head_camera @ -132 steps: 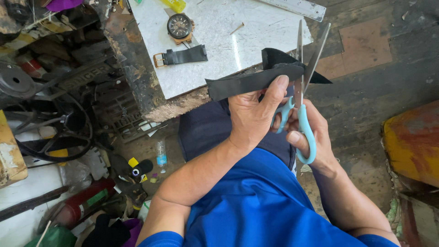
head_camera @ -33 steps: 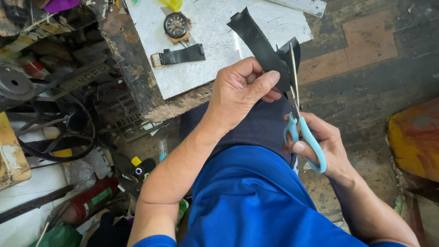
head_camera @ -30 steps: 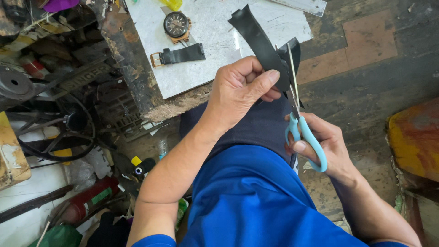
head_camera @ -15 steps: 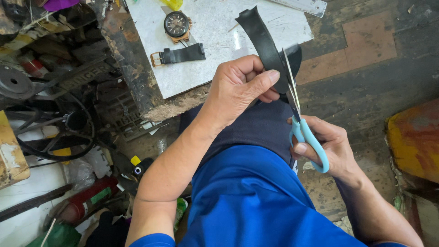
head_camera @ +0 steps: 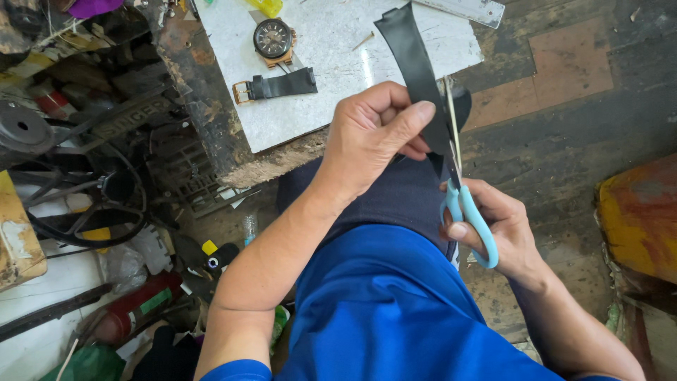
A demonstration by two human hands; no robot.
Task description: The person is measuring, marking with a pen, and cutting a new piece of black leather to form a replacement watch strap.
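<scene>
My left hand (head_camera: 377,137) pinches a long black strap (head_camera: 412,63) that points up and away over the white board (head_camera: 338,63). My right hand (head_camera: 493,229) grips scissors with light blue handles (head_camera: 471,222). Their blades (head_camera: 451,127) run up along the strap's right edge, close against it. On the board lie a wristwatch head with a dark dial (head_camera: 273,39) and a short black strap piece with a buckle (head_camera: 276,86).
A metal ruler (head_camera: 462,8) lies at the board's far edge, and a small nail (head_camera: 364,41) sits near the watch. Cluttered machine parts, belts and a red bottle (head_camera: 130,310) fill the left. An orange-yellow stool (head_camera: 638,219) stands at the right.
The strap has swung from lying crosswise to pointing upward. The scissors have slid up along its right edge, and my right hand has shifted slightly up and left.
</scene>
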